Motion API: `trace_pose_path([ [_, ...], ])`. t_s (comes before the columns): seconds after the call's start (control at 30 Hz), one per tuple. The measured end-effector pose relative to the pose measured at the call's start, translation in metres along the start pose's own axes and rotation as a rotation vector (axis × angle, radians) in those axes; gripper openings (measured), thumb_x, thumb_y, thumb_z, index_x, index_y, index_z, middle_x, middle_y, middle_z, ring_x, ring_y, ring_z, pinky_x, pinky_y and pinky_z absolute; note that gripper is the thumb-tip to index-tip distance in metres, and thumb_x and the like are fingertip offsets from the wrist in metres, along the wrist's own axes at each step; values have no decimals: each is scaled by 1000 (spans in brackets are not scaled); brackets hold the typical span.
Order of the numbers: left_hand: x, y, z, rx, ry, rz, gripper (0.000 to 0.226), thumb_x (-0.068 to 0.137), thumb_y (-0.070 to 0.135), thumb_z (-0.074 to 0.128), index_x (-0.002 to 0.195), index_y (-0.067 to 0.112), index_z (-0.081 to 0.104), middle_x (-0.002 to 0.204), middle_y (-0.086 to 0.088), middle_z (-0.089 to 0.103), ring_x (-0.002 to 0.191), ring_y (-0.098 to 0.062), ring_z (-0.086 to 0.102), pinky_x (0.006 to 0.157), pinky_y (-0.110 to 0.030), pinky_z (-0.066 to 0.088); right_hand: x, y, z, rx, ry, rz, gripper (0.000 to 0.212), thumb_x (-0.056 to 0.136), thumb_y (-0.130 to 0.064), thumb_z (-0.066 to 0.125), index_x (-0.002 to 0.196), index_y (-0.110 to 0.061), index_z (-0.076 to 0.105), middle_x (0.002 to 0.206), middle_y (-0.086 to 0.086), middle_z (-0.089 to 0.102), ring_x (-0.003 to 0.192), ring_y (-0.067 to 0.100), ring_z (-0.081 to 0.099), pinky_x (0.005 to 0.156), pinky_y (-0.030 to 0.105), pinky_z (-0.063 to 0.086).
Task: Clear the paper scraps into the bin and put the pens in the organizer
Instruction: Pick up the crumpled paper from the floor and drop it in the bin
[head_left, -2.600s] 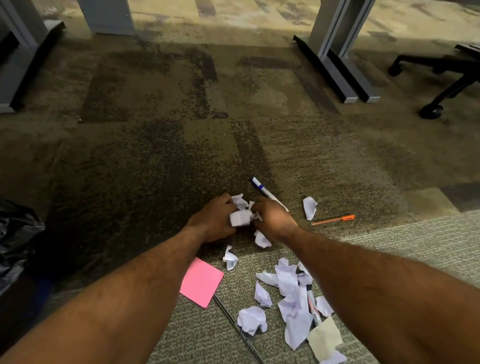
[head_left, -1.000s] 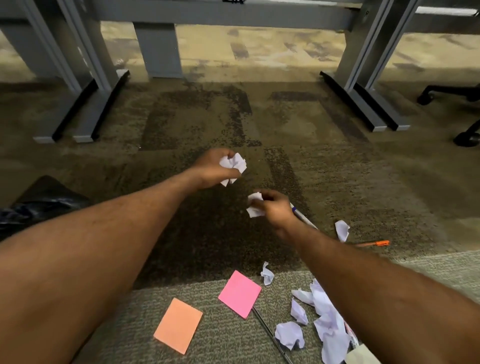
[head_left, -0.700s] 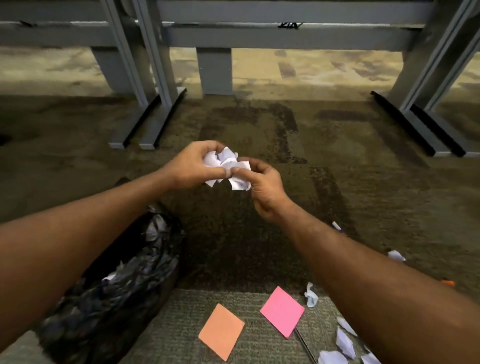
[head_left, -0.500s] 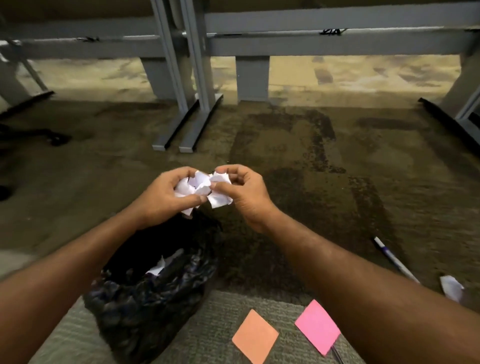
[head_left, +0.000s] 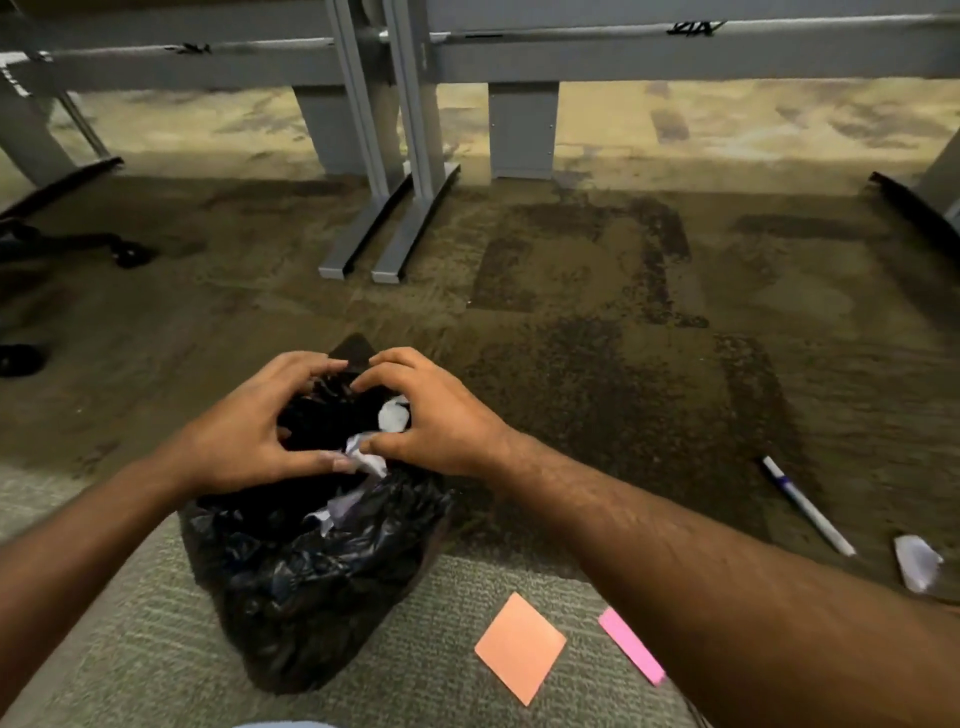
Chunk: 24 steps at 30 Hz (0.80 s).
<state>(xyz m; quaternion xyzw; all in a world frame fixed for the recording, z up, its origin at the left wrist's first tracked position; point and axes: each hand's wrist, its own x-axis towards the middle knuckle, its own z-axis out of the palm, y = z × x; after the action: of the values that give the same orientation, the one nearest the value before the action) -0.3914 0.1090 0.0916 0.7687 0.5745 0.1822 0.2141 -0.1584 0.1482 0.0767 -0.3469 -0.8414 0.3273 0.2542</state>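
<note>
A black bin bag (head_left: 311, 597) stands on the carpet right in front of me. My left hand (head_left: 249, 431) and my right hand (head_left: 436, 415) hover over its mouth, fingers spread apart. White paper scraps (head_left: 393, 417) drop between them into the bag, and one scrap (head_left: 363, 458) is at my thumbs. More scraps lie inside the bag (head_left: 337, 506). A white pen with a blue cap (head_left: 808, 506) lies on the floor to the right, with a crumpled scrap (head_left: 917, 561) beside it. No organizer is in view.
An orange sticky note (head_left: 519, 647) and a pink one (head_left: 631, 647) lie on the lighter carpet near my right forearm. Grey desk legs (head_left: 395, 228) stand ahead. A chair base (head_left: 124, 252) is at the far left.
My hands carried the bunched scraps left from the pile to above the bin bag. They have now spread open and the scraps are falling in.
</note>
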Motion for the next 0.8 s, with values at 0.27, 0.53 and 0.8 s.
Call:
trace_pose_path([
  [0.27, 53, 51, -19, 58, -104, 125, 96, 59, 65, 78, 142, 45, 36, 141, 18, 40, 126, -1, 47, 90, -32, 55, -23, 11, -41, -16, 48, 47, 48, 81, -5, 68, 127, -14, 60, 125, 3, 59, 112, 16, 61, 91, 26, 53],
  [0.53, 93, 80, 4, 366, -276, 155, 39, 83, 17, 64, 120, 30, 65, 116, 12, 66, 103, -6, 61, 93, -31, 51, -75, 73, -92, -170, 56, 268, 45, 83, -19, 72, 126, -21, 60, 120, -3, 64, 100, 6, 59, 83, 18, 47],
  [0.8, 47, 45, 22, 504, -261, 252, 48, 84, 15, 56, 130, 29, 60, 134, 10, 47, 123, -10, 46, 100, -36, 46, -115, 118, -97, -204, 46, 410, 40, 83, -20, 74, 121, -19, 63, 107, -8, 64, 96, 9, 62, 81, 21, 47],
])
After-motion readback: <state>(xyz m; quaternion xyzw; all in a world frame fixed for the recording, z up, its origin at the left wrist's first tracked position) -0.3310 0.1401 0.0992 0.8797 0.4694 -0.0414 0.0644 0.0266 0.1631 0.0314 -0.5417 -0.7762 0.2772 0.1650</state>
